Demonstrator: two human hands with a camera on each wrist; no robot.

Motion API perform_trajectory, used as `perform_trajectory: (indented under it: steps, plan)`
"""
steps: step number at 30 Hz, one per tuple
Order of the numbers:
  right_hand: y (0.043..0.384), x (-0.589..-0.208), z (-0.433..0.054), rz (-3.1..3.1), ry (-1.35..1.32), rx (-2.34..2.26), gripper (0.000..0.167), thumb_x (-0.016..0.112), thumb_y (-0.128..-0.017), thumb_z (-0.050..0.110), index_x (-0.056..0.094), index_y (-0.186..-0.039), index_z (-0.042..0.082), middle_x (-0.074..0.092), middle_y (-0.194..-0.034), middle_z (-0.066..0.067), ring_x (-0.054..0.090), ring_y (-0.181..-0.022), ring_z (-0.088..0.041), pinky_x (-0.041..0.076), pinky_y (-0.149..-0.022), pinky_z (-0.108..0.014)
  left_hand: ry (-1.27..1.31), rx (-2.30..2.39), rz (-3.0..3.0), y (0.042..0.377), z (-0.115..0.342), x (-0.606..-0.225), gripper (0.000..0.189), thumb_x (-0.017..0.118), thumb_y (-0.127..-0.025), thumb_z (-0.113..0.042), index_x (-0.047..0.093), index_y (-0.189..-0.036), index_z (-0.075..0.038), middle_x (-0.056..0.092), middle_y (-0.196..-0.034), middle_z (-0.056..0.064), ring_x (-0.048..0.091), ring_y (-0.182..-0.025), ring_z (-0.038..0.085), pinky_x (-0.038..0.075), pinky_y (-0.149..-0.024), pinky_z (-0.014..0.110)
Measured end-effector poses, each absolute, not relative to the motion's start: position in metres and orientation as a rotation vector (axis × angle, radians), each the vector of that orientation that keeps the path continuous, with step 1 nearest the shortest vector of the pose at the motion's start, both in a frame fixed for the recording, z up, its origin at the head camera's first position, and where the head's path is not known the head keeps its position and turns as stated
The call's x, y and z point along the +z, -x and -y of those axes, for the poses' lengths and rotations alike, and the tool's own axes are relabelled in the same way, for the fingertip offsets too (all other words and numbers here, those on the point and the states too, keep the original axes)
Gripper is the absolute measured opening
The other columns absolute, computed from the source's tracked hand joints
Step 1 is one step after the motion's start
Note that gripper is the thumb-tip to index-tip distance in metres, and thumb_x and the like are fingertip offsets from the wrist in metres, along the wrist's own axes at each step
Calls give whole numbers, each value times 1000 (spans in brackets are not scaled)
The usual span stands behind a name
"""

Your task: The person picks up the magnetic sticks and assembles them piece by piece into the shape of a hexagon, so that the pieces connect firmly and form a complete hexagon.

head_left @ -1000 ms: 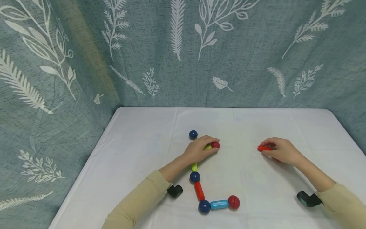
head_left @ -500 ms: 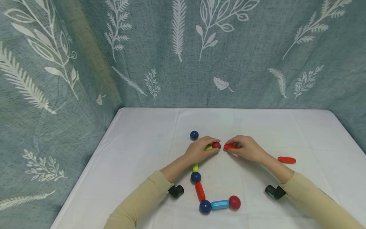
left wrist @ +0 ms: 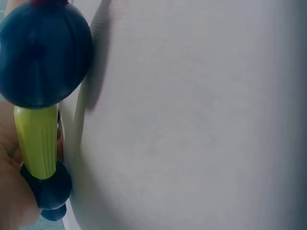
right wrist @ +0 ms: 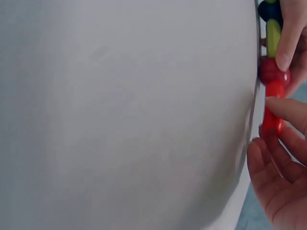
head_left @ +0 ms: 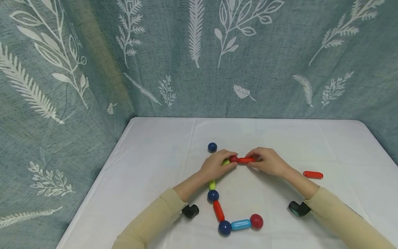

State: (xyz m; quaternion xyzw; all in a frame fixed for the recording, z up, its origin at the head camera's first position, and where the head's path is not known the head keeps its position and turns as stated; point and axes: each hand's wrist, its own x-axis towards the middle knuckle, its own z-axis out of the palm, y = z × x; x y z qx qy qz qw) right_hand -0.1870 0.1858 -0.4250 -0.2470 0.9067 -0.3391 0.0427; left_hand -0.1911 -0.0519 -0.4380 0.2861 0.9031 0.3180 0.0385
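My left hand (head_left: pixel 216 163) pinches a dark red ball (head_left: pixel 233 159) between thumb and fingers. A lime-green rod (right wrist: pixel 273 38) joins that ball on its left, partly under the hand. From the right, my right hand (head_left: pixel 268 162) pinches a red rod (head_left: pixel 245 160), whose left end touches the dark red ball. Below the left hand a chain runs toward me: lime rod (head_left: pixel 212 184), blue ball (head_left: pixel 212 196), red rod, blue ball (head_left: pixel 224 228), light blue rod (head_left: pixel 240 224), red ball (head_left: pixel 256 221). The hand hides where the green rods meet.
A loose red rod (head_left: pixel 313 175) lies on the white tabletop beyond the right forearm. Another blue ball (head_left: pixel 212 147) shows just behind the left hand. A black wrist device (head_left: pixel 299 209) sticks out under the right sleeve; another sits at the left wrist.
My right hand has carried one red rod leftward across the table to the dark red ball, and the two now touch. A second red rod stays behind on the right. The left hand keeps its hold.
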Motion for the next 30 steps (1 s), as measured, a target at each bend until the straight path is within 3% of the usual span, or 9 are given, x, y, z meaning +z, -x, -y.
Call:
perform_trajectory:
  steps: [10,20,30]
  plan:
    - [186,-428,-190,-2759,755,-1127,19,71,-88,8,71,-107,3,69,-97,-3,63,-88,-19,53,-78,-38,-1070,730,-2976,193,42,-426,34,69,-91,-38,71,-114,-14,67,-108,1,58,-93,15,46,-74,24]
    - [192,-426,-177,-2698,751,-1159,16,70,-90,10,72,-105,7,69,-94,0,63,-88,-16,52,-77,-34,-1011,921,-2738,199,48,-436,23,70,-92,-27,72,-105,-9,65,-87,-1,52,-75,10,41,-69,22]
    - [237,-413,-135,-2652,717,-1259,23,65,-94,17,69,-114,5,68,-105,-9,64,-99,-28,51,-84,-43,-987,1027,-2721,193,58,-439,24,70,-92,-24,71,-108,-7,69,-98,3,56,-83,12,44,-74,24]
